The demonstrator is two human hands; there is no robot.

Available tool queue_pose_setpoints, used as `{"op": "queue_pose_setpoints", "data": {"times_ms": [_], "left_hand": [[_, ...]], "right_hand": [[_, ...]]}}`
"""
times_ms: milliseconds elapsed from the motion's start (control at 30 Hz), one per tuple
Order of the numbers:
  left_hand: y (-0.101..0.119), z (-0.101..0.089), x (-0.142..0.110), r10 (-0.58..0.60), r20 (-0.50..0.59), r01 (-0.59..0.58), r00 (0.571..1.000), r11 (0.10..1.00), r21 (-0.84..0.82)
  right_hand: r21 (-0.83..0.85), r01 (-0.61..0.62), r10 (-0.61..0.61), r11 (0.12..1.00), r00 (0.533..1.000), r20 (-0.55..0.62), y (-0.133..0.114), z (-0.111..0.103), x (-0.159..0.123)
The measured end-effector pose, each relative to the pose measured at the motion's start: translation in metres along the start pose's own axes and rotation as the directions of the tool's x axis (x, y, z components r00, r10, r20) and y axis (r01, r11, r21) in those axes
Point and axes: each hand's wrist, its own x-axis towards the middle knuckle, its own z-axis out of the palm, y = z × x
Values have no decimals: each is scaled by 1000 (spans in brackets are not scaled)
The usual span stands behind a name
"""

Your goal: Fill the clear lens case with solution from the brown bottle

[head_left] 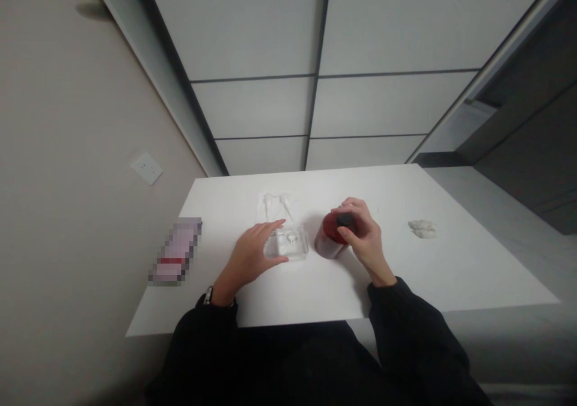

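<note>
On the white table, my left hand (252, 253) is at the left end of a clear plastic box (295, 247). Its thumb lies along the near side and its fingers along the far side, gripping the box between them. A small round shape shows in the box. My right hand (365, 232) curls round the top of a dark red container (329, 245) with a black knob (345, 220) on its lid. The container stands tilted slightly, just right of the box. White earphones (277, 202) lie behind the box, their cable partly hidden.
A pixelated pink, flat object (175, 253) lies at the table's left edge. Toward the right is a crumpled whitish item (422, 229). A wall socket (146, 169) is on the left wall, and a panelled front (261, 106) rises behind the white table (306, 298).
</note>
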Motion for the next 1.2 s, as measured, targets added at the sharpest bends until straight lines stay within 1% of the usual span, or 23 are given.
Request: {"op": "queue_pose_setpoints", "data": {"times_ms": [67,133,267,333,500,700,767,833,867,900,967,1000,1033,1067,1100,1133,1200], "left_hand": [[1,-1,0,3,-4,-3,1000,1000,-1],[2,-2,0,7,-8,-7,1000,1000,-6],[3,-2,0,2,-11,-2,1000,1000,-14],[3,-1,0,-7,-8,6,1000,1000,-16],[5,2,4,-16,13,16,1000,999,-34],[12,6,9,-44,32,45,999,998,-36],[14,5,8,-35,32,36,999,999,-38],[14,0,4,-10,-13,10,1000,999,-47],[12,-4,2,1,-66,-5,998,998,-64],[9,-8,0,0,-143,-13,990,996,-90],[-1,-19,1,-61,-310,8,949,986,-169],[-9,-24,4,-116,-366,41,923,978,-206],[-18,-28,10,-177,-386,90,905,968,-233],[-28,-31,18,-230,-361,152,904,961,-232],[-38,-31,27,-265,-295,213,918,957,-197],[-48,-31,37,-279,-255,239,926,955,-177],[-66,-24,57,-289,-213,264,933,954,-139]], "right_hand": [[51,-7,8,999,1000,-30,1,0,-1],[66,5,-4,998,1000,-26,-1,0,-1],[-98,58,-53,993,997,51,-8,1,0],[-119,65,-59,991,997,51,-11,2,0],[-48,69,-67,996,997,33,-7,6,3],[-3,18,-19,1000,1000,-3,-1,10,4],[7,17,-17,1000,1000,-7,0,12,3],[17,16,-16,1000,1000,1,1,12,0],[35,9,-9,999,1000,-15,1,11,-1],[60,-3,6,998,999,-44,2,9,-2],[101,-34,47,994,990,-132,5,2,0],[101,-48,65,994,982,-176,7,-3,4],[76,-57,72,995,975,-212,10,-7,10],[34,-65,71,997,970,-232,14,-11,18],[7,-68,68,998,967,-244,18,-15,28],[-12,-71,66,997,968,-244,23,-17,39],[-62,-75,58,995,969,-240,32,-19,62]]}}
